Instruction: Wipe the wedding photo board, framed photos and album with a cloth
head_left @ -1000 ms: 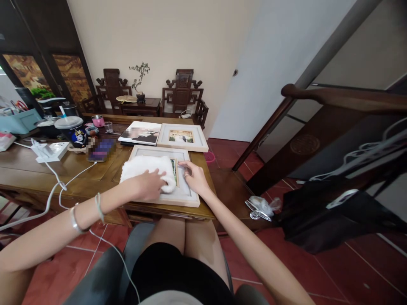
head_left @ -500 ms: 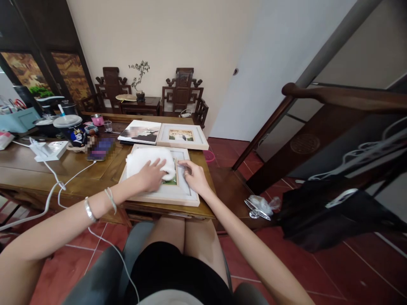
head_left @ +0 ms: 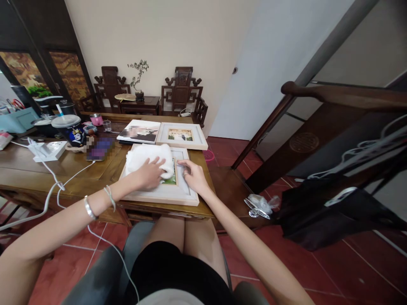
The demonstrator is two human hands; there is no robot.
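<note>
A pale wooden picture frame [head_left: 165,196] lies flat at the near edge of the table, a small green-toned picture [head_left: 171,179] at its centre. Spread over its left and middle part is a folded white cloth [head_left: 140,159], which hides some of the picture. My left hand [head_left: 151,173] rests palm down on this cloth, fingers apart and pressing on it. On the frame's right side lies my right hand [head_left: 193,174], its index finger stretched toward the inner border and the thumb apart from it; the other fingers are partly hidden.
Behind lie a second picture frame [head_left: 199,136] and a photo book [head_left: 140,131]. To the left are a phone [head_left: 100,149] on a cable, a power strip [head_left: 51,151] and a lidded cup [head_left: 71,129]. A wooden chair [head_left: 286,144] stands on the right.
My left hand and the white cloth have shifted very slightly left, showing a little more of the green picture. The cloth's far right corner has changed shape. My right hand stays in place.
</note>
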